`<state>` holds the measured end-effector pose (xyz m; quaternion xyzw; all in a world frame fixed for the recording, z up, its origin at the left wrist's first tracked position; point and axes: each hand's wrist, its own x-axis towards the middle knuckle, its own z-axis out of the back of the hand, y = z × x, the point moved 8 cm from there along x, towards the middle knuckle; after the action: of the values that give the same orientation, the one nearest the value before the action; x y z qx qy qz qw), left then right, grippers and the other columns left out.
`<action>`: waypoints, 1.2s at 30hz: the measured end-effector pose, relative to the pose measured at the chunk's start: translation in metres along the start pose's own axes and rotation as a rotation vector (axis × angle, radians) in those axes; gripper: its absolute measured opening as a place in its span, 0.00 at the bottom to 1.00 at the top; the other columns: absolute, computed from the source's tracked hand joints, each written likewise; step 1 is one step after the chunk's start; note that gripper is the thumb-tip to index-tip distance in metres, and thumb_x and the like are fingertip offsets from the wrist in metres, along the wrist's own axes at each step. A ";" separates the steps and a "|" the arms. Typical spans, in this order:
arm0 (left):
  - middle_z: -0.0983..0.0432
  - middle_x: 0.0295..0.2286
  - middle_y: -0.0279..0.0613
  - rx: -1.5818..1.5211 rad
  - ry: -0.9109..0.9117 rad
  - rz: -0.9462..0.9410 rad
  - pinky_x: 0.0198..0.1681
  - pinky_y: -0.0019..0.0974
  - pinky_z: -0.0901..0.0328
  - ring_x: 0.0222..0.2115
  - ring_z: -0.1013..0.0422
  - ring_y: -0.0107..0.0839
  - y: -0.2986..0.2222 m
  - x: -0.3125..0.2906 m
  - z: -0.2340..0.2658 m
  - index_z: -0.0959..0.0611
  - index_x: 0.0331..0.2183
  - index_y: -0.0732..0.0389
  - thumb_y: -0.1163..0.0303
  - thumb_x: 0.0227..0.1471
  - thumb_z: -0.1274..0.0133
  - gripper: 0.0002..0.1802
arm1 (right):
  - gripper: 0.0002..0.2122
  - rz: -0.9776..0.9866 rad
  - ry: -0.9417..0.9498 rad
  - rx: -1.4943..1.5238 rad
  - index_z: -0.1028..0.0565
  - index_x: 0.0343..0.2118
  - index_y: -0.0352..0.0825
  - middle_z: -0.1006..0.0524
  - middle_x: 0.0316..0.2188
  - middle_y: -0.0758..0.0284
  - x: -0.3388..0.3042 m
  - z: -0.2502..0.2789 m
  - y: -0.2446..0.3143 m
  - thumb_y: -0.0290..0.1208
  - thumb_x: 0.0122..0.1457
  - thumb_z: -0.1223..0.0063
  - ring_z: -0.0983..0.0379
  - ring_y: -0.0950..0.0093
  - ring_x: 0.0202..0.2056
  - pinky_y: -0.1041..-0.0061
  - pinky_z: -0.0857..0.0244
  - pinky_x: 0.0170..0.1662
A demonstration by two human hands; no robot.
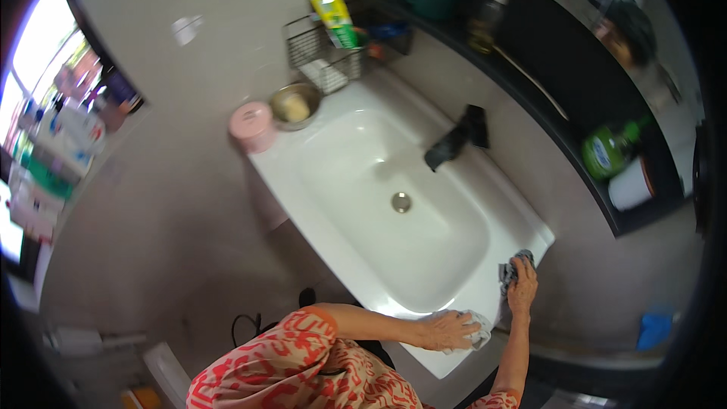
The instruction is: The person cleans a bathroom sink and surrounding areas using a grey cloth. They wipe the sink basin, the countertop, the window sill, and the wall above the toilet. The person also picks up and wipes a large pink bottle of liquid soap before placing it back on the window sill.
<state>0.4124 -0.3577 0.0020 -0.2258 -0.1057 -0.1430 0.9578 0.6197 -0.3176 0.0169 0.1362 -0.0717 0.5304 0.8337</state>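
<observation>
1. Head view, the work: two cloths lie on the right end of the sink [356,182], both under the person's hands. The step in hand looks like wiping that end of the rim – a judgement from how the cloths sit, since motion itself cannot be read here.

2. Head view, left hand [447,331]: it lies palm down, fingers reaching out over the pale cloth [478,339], near the front corner of the sink's right end. I cannot tell whether it grips the cloth or only presses it.

3. Head view, right hand [522,288]: its fingers bend over the bunched grey cloth [519,263], holding it at the outer edge of the sink's right end, nearer the wall-side corner. The two hands are near each other but apart.

4. Head view, around the sink: the black tap [454,140] is on its wall side and the drain [401,202] in its basin. The pink tub [252,123] and metal bowl [282,98] stand at its left end, well apart from both hands.

5. Next move, as I judge it: it calls for steady downward pressure along the sink's right rim – the cloths kept flat under the fingers, and care at the edge, where the grey one could slip off.
</observation>
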 end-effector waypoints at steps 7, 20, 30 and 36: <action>0.62 0.60 0.58 -0.150 -0.301 0.211 0.49 0.58 0.47 0.58 0.55 0.56 0.005 -0.028 0.057 0.38 0.57 0.48 0.57 0.30 0.35 0.50 | 0.14 0.083 0.158 0.073 0.24 0.34 0.36 0.26 0.38 0.60 0.045 -0.003 0.029 0.18 0.40 0.48 0.29 0.58 0.39 0.63 0.35 0.42; 0.41 0.49 0.49 0.173 -0.793 0.621 0.52 0.45 0.38 0.51 0.40 0.48 0.026 -0.328 0.159 0.22 0.40 0.59 0.70 0.39 0.37 0.21 | 0.16 0.647 0.034 0.156 0.28 0.41 0.40 0.31 0.36 0.59 -0.045 -0.051 0.413 0.28 0.46 0.47 0.33 0.59 0.36 0.63 0.37 0.34; 0.39 0.47 0.46 0.180 -0.815 0.906 0.47 0.41 0.35 0.46 0.36 0.44 0.016 -0.472 0.169 0.22 0.34 0.61 0.74 0.45 0.43 0.10 | 0.12 0.659 -0.183 0.064 0.27 0.38 0.38 0.32 0.33 0.61 0.023 -0.103 0.562 0.27 0.49 0.52 0.34 0.61 0.35 0.62 0.37 0.29; 0.37 0.45 0.43 0.177 -0.892 1.065 0.46 0.42 0.35 0.44 0.34 0.41 0.003 -0.514 0.150 0.22 0.33 0.61 0.74 0.45 0.44 0.09 | 0.11 0.605 -0.121 -0.017 0.28 0.38 0.39 0.32 0.34 0.62 0.060 -0.120 0.602 0.30 0.50 0.50 0.34 0.61 0.38 0.61 0.35 0.34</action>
<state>-0.0890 -0.1698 -0.0055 -0.2052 -0.3750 0.4614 0.7774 0.0978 0.0115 0.0097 0.1333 -0.1630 0.7447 0.6333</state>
